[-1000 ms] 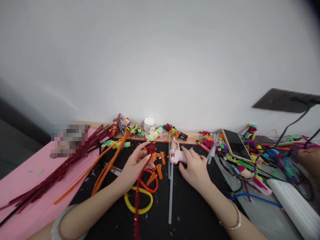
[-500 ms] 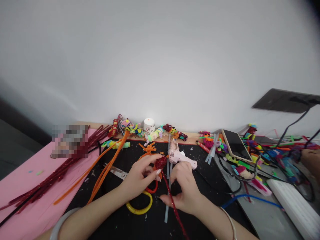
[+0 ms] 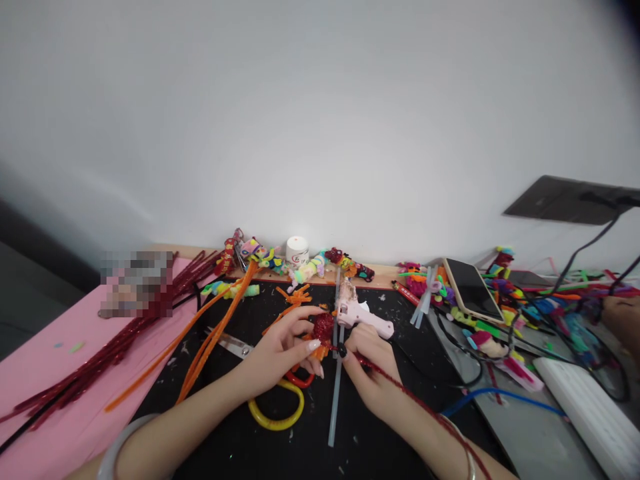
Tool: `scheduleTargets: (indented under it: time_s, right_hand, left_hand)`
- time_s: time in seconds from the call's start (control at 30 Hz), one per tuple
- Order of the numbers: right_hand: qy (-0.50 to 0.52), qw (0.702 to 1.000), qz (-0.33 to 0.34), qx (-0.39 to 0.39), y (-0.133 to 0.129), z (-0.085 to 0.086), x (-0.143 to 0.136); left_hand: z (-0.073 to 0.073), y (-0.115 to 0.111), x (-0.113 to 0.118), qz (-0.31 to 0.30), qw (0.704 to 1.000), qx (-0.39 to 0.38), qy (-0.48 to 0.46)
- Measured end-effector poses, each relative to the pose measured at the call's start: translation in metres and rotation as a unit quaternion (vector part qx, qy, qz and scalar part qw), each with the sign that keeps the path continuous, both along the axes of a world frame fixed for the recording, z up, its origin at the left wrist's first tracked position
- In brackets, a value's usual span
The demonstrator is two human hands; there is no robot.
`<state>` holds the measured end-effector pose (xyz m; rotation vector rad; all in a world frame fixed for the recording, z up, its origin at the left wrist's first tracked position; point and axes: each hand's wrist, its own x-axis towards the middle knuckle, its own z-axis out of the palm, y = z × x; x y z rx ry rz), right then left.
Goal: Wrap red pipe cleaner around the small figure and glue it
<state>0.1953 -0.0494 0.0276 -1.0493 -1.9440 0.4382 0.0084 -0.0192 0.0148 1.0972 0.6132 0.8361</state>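
Observation:
My left hand (image 3: 280,347) has its fingers closed round a ball of wound red tinsel pipe cleaner (image 3: 324,327). Orange pipe cleaner pieces (image 3: 319,351) stick out below the ball. Just right of it, my right hand (image 3: 371,363) pinches the red pipe cleaner's loose strand (image 3: 405,390), which trails back over the right forearm. A pale pink glue gun (image 3: 367,317) lies right behind that hand. Between the hands runs a translucent glue stick (image 3: 335,410). Scissors (image 3: 277,425) with yellow and red handles lie partly under my left hand.
Red tinsel stems (image 3: 105,353) spread over a pink surface (image 3: 30,380) at left, near orange stems (image 3: 220,330). A white cup (image 3: 297,251) stands by the wall. At right lie a phone (image 3: 473,289), a white keyboard (image 3: 583,417), cables and pipe cleaner figures. Another person's hand (image 3: 623,317) shows at the edge.
My right hand has closed on the red strand beside the ball. The strand has swung from hanging down toward the front to lying across my right forearm.

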Motion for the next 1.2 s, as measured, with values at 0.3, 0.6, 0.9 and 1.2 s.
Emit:
scheduleTargets:
  time_s: [0.3,0.6,0.9,1.2]
  right_hand:
    - [0.054,0.996,0.017,-0.062,-0.0007,-0.0049,0.0056]
    - [0.047,0.995,0.004,-0.082,0.0000,-0.0060,0.0050]
    - [0.018,0.995,0.000,-0.097,0.0007,-0.0057,0.0040]
    - [-0.001,0.996,0.015,-0.094,-0.0009,0.0003,0.0008]
  left_hand:
    - [-0.0015,-0.0003,-0.0011,-0.039,0.995,-0.078,-0.048]
    - [0.0028,-0.0010,-0.0039,-0.063,0.987,-0.127,-0.080]
    - [0.0017,0.0004,-0.0063,-0.083,0.978,-0.168,-0.088]
    - [0.0004,0.0011,-0.0041,-0.085,0.981,-0.138,-0.105]
